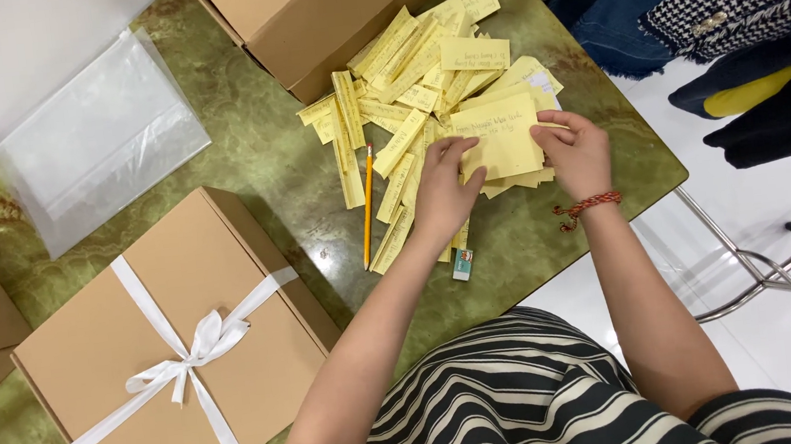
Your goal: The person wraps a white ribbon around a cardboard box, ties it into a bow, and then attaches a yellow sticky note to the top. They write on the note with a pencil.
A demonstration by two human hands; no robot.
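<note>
Paper is what we are handling at this moment: we are gripping a yellow slip (502, 137) between both hands over the heap of yellow strips (412, 103) on the green marbled table (261, 158). Our left hand (444, 192) is pinching the slip's near left edge, fingers (456, 152) curled onto the paper and thumb pressing beside it. Our right hand (576, 149) is clasping the right edge, with a red cord bracelet (588, 204) hanging at the wrist. We are judging this to be a sorting or tidying step, with one written slip being lifted clear of the pile beneath it. Any further handling is calling for a light grip, as thin paper creases easily and the loose strips underneath are lying every which way.

A yellow pencil (368, 205) is lying on the table just left of the heap, and a small white eraser (462, 264) is sitting near the table's front edge. Toward the near left, a closed tan cardboard box (96, 351) is standing, tied crosswise with a white ribbon bow (196, 351). Another plain tan box (314, 10) is touching the far side of the heap. A clear plastic bag (98, 136) is lying flat at the far left corner. A second person's dark clothing is showing at the upper right.
</note>
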